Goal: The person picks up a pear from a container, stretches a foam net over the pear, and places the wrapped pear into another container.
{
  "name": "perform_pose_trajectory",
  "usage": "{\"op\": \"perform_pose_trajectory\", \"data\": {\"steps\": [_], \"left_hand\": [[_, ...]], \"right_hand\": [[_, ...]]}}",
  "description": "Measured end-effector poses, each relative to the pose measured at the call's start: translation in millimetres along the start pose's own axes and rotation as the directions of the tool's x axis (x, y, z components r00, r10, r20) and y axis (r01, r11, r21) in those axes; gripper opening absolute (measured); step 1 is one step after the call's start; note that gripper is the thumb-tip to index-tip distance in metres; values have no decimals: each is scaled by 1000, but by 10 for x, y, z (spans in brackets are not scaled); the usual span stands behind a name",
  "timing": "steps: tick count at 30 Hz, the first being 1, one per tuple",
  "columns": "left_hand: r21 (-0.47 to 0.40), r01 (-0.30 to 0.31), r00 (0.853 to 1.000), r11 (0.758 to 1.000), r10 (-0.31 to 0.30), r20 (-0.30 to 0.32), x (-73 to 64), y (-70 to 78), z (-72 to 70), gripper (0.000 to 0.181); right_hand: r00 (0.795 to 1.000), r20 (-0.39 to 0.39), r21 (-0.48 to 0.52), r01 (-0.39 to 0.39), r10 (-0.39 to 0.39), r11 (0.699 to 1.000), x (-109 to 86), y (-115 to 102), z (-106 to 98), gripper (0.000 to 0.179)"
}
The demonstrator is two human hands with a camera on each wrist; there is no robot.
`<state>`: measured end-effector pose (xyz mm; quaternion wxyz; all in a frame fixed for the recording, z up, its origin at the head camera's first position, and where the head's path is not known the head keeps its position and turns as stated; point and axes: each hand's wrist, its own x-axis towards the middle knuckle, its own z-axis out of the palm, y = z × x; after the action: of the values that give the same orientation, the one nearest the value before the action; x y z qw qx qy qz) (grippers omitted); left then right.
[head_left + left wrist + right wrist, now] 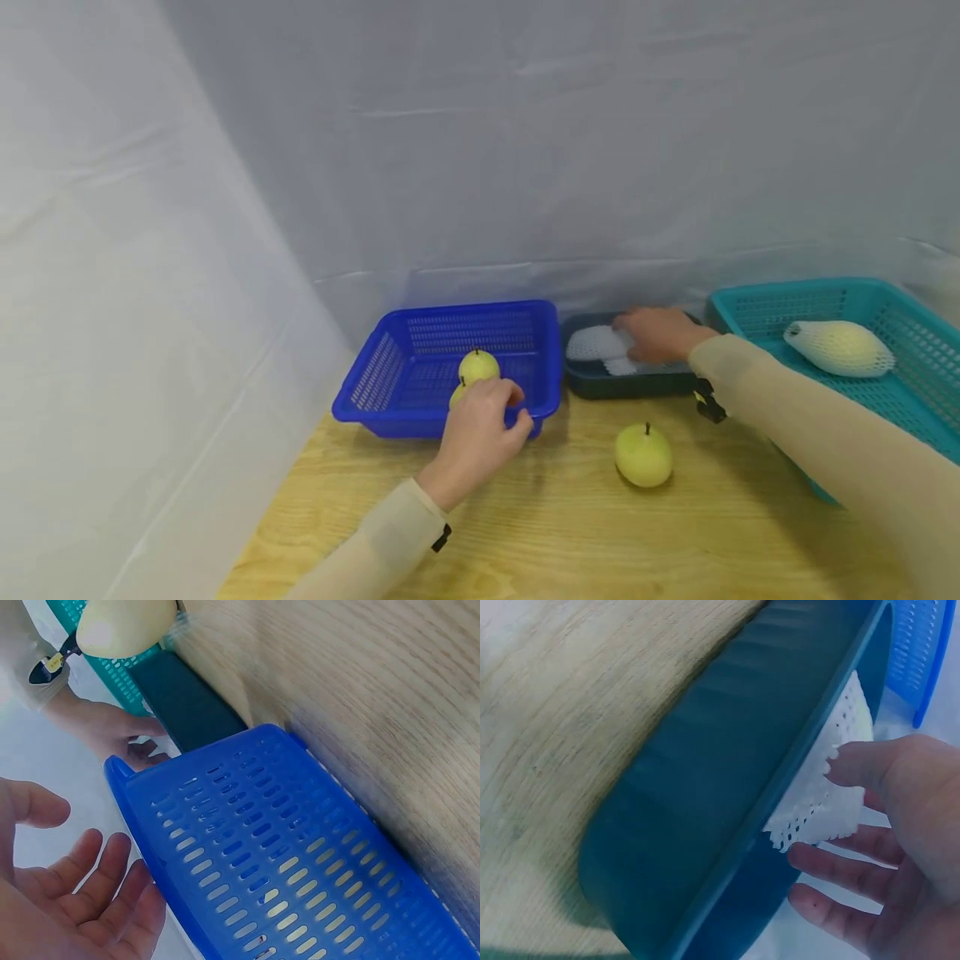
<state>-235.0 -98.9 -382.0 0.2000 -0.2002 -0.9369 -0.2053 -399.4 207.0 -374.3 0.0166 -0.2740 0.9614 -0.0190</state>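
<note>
My left hand [483, 429] hovers over the near rim of a blue basket [390, 421], fingers loosely bent and holding nothing. Two yellow-green pears [480, 365] lie in that basket, the nearer partly hidden by the hand. Inside a dark green tray [622, 386], my right hand [663, 335] pinches a white foam fruit net [825, 795] between thumb and fingers. More white foam netting [596, 343] lies in the tray. A single pear [643, 455] stands on the table in front of it, stem up.
A teal basket [795, 292] at the right holds a pear in a foam net [843, 348]; my right forearm crosses its near side. The wooden table [570, 533] meets pale sheeting [525, 167] behind and at the left.
</note>
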Motion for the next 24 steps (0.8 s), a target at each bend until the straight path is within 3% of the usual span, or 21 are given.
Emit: {"op": "perform_pose_trajectory", "data": {"steps": [5, 8, 15, 24], "left_hand": [[10, 2, 1000, 1000, -3, 12, -22, 23, 6, 14], [12, 1, 1000, 1000, -2, 12, -28, 37, 9, 15], [3, -18, 1000, 1000, 18, -5, -26, 64, 8, 15], [-1, -16, 1000, 1000, 16, -3, -28, 66, 26, 15]], "right_hand": [[1000, -15, 28, -4, 4, 1000, -6, 18, 24, 43], [997, -73, 37, 15, -13, 999, -10, 21, 31, 32], [972, -233, 28, 16, -9, 999, -29, 27, 17, 23], [944, -330, 96, 49, -15, 994, -187, -20, -86, 24]]}}
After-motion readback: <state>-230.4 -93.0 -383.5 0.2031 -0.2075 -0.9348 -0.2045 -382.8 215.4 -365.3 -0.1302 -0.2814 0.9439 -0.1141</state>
